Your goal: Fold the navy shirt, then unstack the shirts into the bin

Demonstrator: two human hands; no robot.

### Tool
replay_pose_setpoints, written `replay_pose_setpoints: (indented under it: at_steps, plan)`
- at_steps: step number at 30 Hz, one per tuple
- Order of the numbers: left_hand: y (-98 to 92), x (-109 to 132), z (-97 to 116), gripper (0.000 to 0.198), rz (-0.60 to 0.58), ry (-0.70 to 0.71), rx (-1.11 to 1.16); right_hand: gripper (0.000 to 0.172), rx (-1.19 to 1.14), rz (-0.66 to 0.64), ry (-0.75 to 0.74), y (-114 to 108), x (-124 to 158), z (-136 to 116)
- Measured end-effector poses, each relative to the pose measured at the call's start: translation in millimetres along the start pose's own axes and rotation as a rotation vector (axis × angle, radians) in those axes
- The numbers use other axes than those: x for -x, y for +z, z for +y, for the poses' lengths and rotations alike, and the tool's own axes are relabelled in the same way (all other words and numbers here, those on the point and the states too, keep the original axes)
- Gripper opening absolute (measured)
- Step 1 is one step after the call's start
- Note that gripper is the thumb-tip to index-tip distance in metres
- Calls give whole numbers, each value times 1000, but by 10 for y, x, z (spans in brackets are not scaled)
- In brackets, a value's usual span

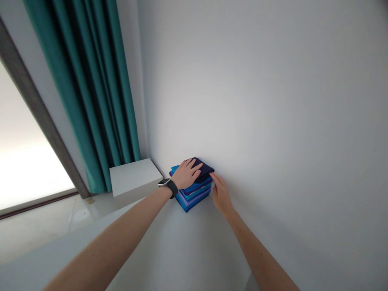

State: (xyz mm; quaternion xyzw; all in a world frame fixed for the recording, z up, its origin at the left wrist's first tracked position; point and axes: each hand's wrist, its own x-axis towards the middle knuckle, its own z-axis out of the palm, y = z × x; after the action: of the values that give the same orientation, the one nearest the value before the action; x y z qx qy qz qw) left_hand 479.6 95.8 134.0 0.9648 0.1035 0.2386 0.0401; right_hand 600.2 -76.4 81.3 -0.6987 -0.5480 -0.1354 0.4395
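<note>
Left grip, head view: my left grip (188, 173) lies palm down, fingers spread over the top cloth; wide open, nothing clasped.
Right grip: my right grip (222, 197) has fingertips at the cloth's right corner; fingers nearly straight, can't tell whether they pinch it or just touch.
Top cloth: dark navy folded cloth (206, 169), on top of the stack, partly under my left palm.
Stack: folded cloths (194, 197) in blues and purples, on the white tabletop (182, 242) near the wall (242, 101); can't tell if touching it.
Step, my read: settling and squaring the top fold.
Pressure: light, even, straight down through the left palm; a sideways shove could shear the layers.
Corner: small nudges with the right fingertips, lining up with the edges below.
Risk: fabric looks soft, so a hard tug may open the fold or lean the pile.
Watch: smartwatch (168, 185) sits close to the left edges; mind snags.
</note>
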Motion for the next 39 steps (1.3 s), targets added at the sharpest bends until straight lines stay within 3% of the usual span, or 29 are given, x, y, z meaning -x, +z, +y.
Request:
replay_pose_setpoints:
  at_steps: [4, 10, 17, 21, 24, 29, 35, 39]
  plan:
    - [-30, 49, 3, 55, -14, 36, 8, 60, 170, -93, -40, -14, -2, -29]
    - [-49, 81, 37, 53, -54, 59, 9, 54, 269, -30, 58, 13, -65, -121]
    - [-45, 84, 26, 57, -82, 61, -1, 50, 354, -276, -23, -42, -92, -187]
    - [-51, 93, 36, 54, -98, 80, -18, 50, 434, -335, 101, -56, -163, -119]
    - [-60, 98, 49, 53, -110, 110, -32, 51, 378, -309, 209, -37, -211, -87]
    - [-73, 94, 64, 53, -131, 153, -42, 53, 96, -248, 356, 25, -189, -100]
    - [-75, 67, 75, 53, -155, 149, -44, 49, 390, -147, 293, 18, -133, -70]
    - [-80, 59, 75, 53, -174, 173, -63, 48, 263, -132, 392, 16, -155, -92]
